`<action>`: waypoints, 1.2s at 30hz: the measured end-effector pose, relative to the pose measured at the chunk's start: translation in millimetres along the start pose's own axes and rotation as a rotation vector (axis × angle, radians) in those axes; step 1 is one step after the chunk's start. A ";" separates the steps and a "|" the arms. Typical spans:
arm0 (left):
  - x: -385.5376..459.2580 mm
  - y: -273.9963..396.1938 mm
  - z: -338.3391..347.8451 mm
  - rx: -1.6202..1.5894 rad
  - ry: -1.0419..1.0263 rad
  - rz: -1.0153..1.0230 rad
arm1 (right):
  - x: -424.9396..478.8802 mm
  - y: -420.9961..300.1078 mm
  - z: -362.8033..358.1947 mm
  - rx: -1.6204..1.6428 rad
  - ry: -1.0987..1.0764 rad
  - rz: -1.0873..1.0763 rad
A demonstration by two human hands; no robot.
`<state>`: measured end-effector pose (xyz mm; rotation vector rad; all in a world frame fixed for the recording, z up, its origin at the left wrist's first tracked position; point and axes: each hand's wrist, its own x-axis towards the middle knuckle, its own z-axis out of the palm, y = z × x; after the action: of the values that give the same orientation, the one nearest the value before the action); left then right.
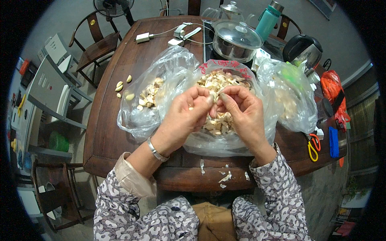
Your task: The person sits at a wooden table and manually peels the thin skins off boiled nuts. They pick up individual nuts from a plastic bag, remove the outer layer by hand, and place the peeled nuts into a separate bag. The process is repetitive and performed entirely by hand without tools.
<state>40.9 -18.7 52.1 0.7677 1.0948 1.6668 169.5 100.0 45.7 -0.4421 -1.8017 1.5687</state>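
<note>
Both of my hands meet above an opened clear plastic bag (229, 149) heaped with garlic cloves and skins (221, 123). Between the fingertips of my left hand (193, 107) and my right hand (241, 105) is a small pale garlic clove (214, 95), partly hidden by the fingers. A second clear plastic bag (132, 120) with garlic cloves (150, 95) in it lies to the left. Beyond it, several loose peeled cloves (119, 86) rest on the wooden table (105, 144).
A glass pot with a lid (238, 45), a teal bottle (268, 22) and an electric kettle (303, 49) stand at the back right. Scissors (313, 147) lie at right beside another plastic bag (297, 96). Skin scraps (225, 177) dot the near edge.
</note>
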 end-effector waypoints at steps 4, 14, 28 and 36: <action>-0.3 5.5 -8.0 -0.233 0.037 0.008 | 1.0 2.2 -1.3 -0.524 -0.070 -0.284; 3.4 3.6 -9.1 -0.131 0.231 0.009 | -2.3 17.7 9.8 -0.947 -0.243 -0.432; 3.9 -0.7 -10.3 -0.073 0.263 0.087 | -1.8 16.8 8.7 -0.867 -0.220 -0.428; 4.2 -1.6 -9.9 -0.056 0.247 0.052 | -1.4 18.0 8.1 -0.851 -0.155 -0.397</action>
<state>31.5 -17.7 46.7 0.5691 1.2004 1.8649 161.4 97.0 27.8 -0.3085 -2.4485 0.5285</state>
